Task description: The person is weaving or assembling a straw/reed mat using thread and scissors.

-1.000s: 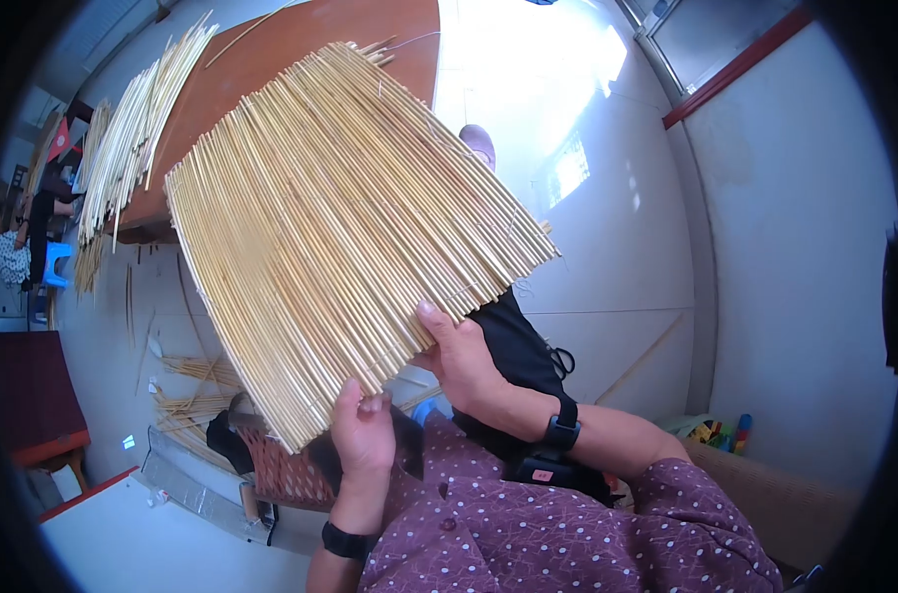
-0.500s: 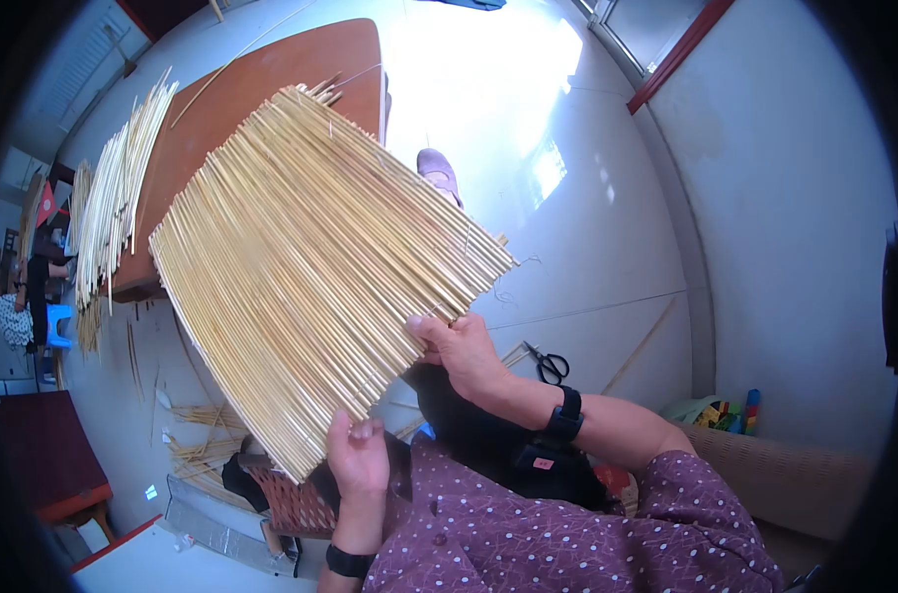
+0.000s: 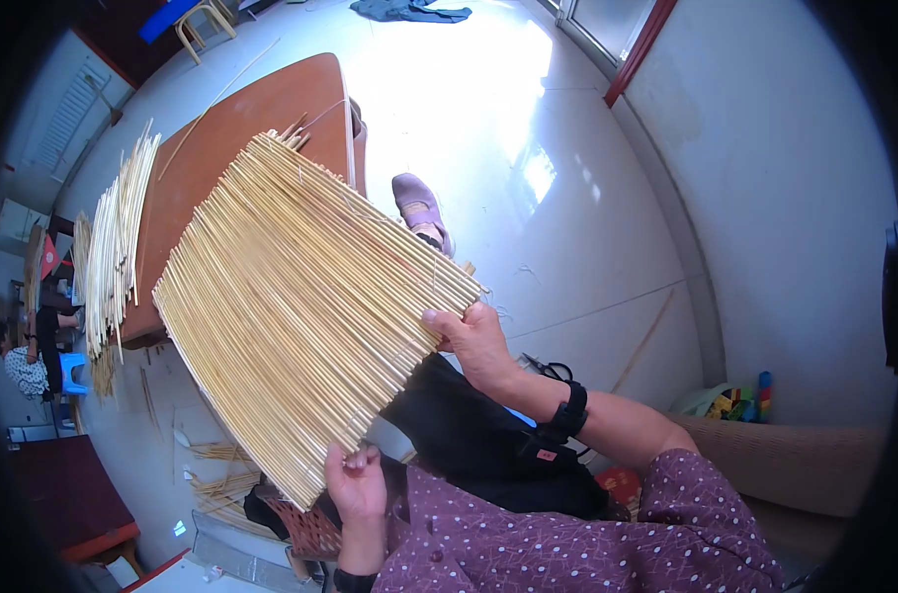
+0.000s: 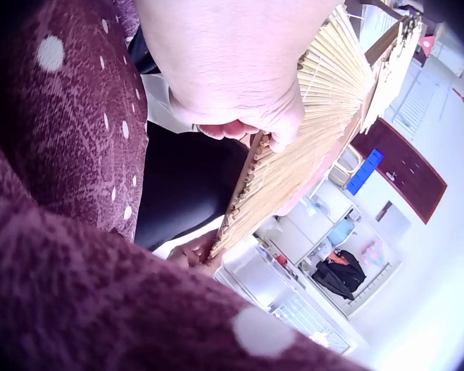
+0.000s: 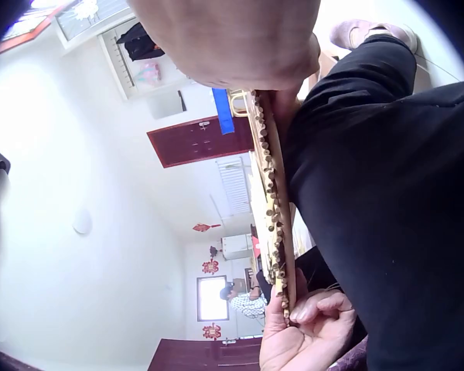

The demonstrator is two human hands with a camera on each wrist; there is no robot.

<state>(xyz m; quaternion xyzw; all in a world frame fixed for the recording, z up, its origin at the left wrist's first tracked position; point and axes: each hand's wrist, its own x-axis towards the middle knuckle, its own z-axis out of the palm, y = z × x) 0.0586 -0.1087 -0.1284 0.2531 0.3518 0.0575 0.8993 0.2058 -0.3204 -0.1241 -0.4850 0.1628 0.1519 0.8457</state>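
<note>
Stick mat (image 3: 300, 296) looking woody, ridged, faintly glossy. Brown desk (image 3: 291, 97) showing smooth, wood-like top. Floor (image 3: 607, 247) gleaming, smooth. Spotted shirt (image 3: 567, 534), black trousers (image 3: 449, 415) showing matt cloth. Blue stool (image 3: 71, 374) looking plastic.

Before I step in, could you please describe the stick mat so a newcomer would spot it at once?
Find the reddish-brown table at the head view's upper left. Overlapping it there is the wide golden stick mat, its near edge gripped by the left hand and right hand. Unlike the paler loose sticks to its left, it forms one continuous sheet.
</note>
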